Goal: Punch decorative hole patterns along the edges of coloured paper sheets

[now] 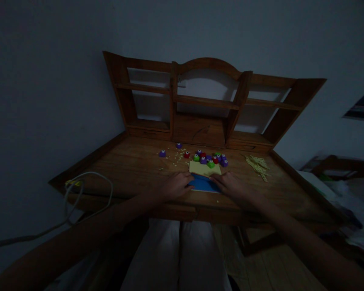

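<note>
A blue sheet (202,184) lies at the front of the wooden desk, with a pale yellow sheet (197,167) just behind it. Its far edge appears slightly raised or folded, with a thin orange strip along it. My left hand (179,184) grips the sheet's left side, fingers bent over the edge. On the right side, my right hand (227,183) has its fingers curled on the same edge. Against the yellow sheet's far edge sit several small purple, red and green eye-topped toy pieces (210,164). The dim light hides finger details.
Pale crumbs (175,164) are scattered left of the toy pieces, near a separate purple piece (162,153). Yellow perforated scraps (257,165) lie to the right. A wooden shelf unit (204,103) backs the desk (133,163). A white cable (111,186) loops over its left front corner.
</note>
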{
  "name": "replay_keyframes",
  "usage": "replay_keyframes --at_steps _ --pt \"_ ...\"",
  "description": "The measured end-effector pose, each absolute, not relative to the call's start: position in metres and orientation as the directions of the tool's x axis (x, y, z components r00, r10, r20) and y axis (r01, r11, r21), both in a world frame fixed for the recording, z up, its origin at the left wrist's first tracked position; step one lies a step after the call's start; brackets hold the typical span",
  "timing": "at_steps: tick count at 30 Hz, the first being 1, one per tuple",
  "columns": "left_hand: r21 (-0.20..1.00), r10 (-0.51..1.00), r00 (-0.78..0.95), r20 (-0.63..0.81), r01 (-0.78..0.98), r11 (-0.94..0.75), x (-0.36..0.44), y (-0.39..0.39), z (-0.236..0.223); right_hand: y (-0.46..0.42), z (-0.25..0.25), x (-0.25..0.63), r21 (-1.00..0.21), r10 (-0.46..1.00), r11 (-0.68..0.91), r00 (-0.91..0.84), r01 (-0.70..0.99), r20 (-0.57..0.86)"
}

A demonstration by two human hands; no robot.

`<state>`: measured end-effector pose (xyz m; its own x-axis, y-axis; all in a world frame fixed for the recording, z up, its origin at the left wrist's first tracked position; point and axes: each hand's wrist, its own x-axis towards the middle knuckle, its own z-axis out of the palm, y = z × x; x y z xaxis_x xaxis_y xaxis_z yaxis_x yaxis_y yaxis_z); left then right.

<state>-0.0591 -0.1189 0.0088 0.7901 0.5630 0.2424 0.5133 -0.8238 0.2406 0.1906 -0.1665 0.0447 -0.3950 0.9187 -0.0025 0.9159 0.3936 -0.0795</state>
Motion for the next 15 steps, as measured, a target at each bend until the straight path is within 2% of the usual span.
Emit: replay_keyframes --at_steps 15 --pt "0.124 0.5 0.845 0.19 0.485 -0.866 -0.0573 -0.1192 0.0157 -0.163 0.0369 0.1946 -0.079 0.906 0.423 -0.423 0.903 0.018"
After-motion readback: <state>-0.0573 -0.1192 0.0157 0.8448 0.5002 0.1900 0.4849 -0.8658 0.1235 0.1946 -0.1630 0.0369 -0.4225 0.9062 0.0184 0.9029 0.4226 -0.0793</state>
